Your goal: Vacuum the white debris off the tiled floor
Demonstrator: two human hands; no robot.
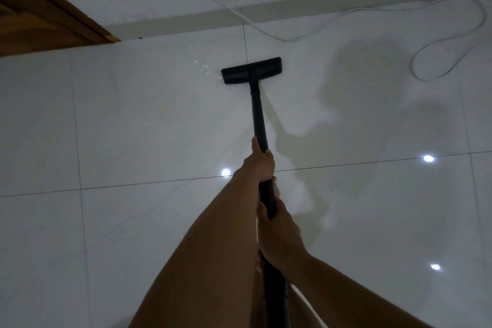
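A black vacuum wand (257, 114) runs from my hands out to a flat black floor head (251, 70) resting on the glossy white tiled floor (133, 128). A small patch of white debris (205, 68) lies just left of the head, with a scrap touching its left end. My left hand (259, 165) grips the wand higher along the tube. My right hand (277, 234) grips it lower down, nearer my body.
A white cord (292, 38) snakes across the floor at the back and loops at the right (426, 72). A brown wooden door frame (40, 16) stands at the far left. The wall's skirting (186, 21) runs behind the vacuum head. My shadow falls to the right.
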